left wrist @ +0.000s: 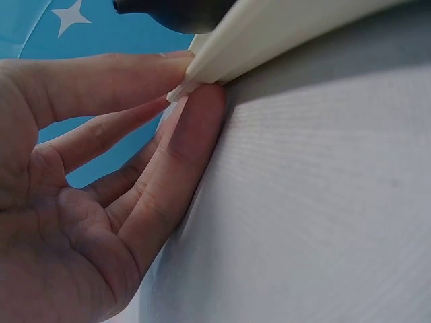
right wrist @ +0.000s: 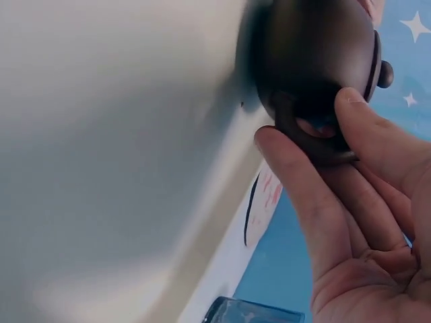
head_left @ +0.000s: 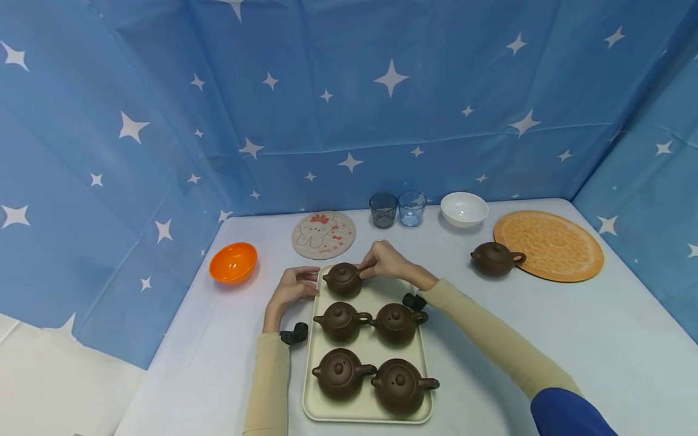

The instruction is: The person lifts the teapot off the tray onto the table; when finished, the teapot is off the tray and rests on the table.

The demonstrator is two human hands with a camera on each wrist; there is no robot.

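A cream tray point(head_left: 360, 413) holds several dark brown teapots. On its far left corner sits one teapot point(head_left: 343, 277), whose handle my right hand point(head_left: 386, 261) pinches between thumb and fingers. The right wrist view shows the thumb point(right wrist: 377, 128) and fingers around that handle point(right wrist: 313, 147). My left hand point(head_left: 293, 287) is at the tray's far left edge; in the left wrist view its thumb and fingers pinch the tray's rim point(left wrist: 222, 47). Nearer on the tray stand a left middle teapot point(head_left: 340, 323), a right middle teapot point(head_left: 395, 324) and two front teapots.
An orange bowl point(head_left: 233, 264) stands at the left. Along the back are a round rabbit-print mat point(head_left: 324, 235), a grey glass point(head_left: 383, 211), a blue glass point(head_left: 411, 209) and a white bowl point(head_left: 464, 210). Another teapot point(head_left: 493, 260) stands beside an orange round mat point(head_left: 551, 245).
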